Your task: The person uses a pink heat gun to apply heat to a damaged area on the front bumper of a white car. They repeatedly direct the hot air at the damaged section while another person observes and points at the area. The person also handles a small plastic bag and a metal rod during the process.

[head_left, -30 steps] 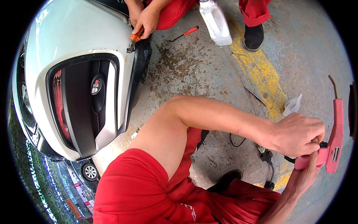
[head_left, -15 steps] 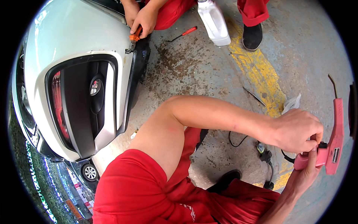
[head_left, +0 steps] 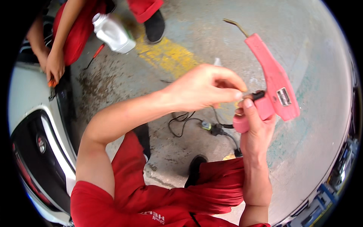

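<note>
Out in front of me, my right hand [head_left: 259, 121] is wrapped round the body of a pink corded hand tool [head_left: 278, 79], shaped like a soldering gun. Its bent brass-coloured tip [head_left: 235, 25] points up and to the left. A black knob or plug-like part [head_left: 258, 95] sticks out of its side near my right thumb. My left hand [head_left: 208, 87] reaches across from the left, thumb and forefinger nearly meeting beside that black part. Whatever small thing those fingertips pinch is too blurred to make out.
A co-worker's hands [head_left: 53, 64] hold an orange-handled tool [head_left: 52, 83] at a white car bumper [head_left: 24, 89]. On the stained floor are a white jug [head_left: 115, 36], a red-handled hooked pick [head_left: 98, 51] and black cables with a plug [head_left: 216, 129]. Another person's black shoe [head_left: 154, 27] stands nearby.
My view has swung right, so the car and co-worker now sit farther left. The pink tool appears nearer the middle and tilted. My left fingertips have drawn slightly back from the black part.
</note>
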### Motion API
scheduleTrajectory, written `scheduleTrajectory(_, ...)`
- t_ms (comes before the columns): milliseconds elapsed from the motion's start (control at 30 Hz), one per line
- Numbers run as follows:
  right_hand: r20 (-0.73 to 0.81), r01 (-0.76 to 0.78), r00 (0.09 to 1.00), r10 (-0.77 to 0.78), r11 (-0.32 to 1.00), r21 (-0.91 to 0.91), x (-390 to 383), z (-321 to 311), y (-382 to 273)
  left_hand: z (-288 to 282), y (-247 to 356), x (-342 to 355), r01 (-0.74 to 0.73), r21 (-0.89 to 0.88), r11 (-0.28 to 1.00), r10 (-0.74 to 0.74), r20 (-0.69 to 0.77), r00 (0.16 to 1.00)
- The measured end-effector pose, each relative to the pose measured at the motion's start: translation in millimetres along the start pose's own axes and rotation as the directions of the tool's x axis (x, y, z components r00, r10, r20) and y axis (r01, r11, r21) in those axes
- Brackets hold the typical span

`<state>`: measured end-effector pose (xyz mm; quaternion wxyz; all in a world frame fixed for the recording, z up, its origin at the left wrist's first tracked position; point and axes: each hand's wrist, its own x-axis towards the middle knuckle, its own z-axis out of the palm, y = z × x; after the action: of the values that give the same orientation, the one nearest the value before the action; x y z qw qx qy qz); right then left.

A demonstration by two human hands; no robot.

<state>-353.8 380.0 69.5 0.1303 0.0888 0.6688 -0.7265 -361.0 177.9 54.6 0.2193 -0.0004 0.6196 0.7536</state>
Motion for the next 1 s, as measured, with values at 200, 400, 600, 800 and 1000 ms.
scheduleTrajectory(200, 0.034, -0.108, 0.994, 0.102, 0.955, 0.275, 3, -9, -11, -16, 6, -5, -0.038, -0.324, 0.945, 0.002, -0.112, 0.994)
scheduleTrajectory(400, 0.255, -0.298, 0.947, 0.195, 0.827, 0.476, 7, -34, -11, -46, 29, -14, -0.231, -0.412, 0.881, 0.144, -0.231, 0.962)
scheduleTrajectory(600, 0.338, -0.326, 0.921, 0.192, 0.855, 0.403, 11, -44, -12, -63, 53, -29, -0.445, -0.149, 0.883, 0.373, -0.355, 0.857)
scheduleTrajectory(800, 0.439, -0.332, 0.886, 0.150, 0.866, 0.374, 8, -40, -9, -69, 57, -40, -0.514, 0.255, 0.819, 0.574, -0.347, 0.742)
scheduleTrajectory(1000, 0.477, -0.342, 0.866, 0.151, 0.875, 0.343, 4, -37, -6, -62, 57, -43, -0.523, 0.306, 0.796, 0.605, -0.351, 0.715)
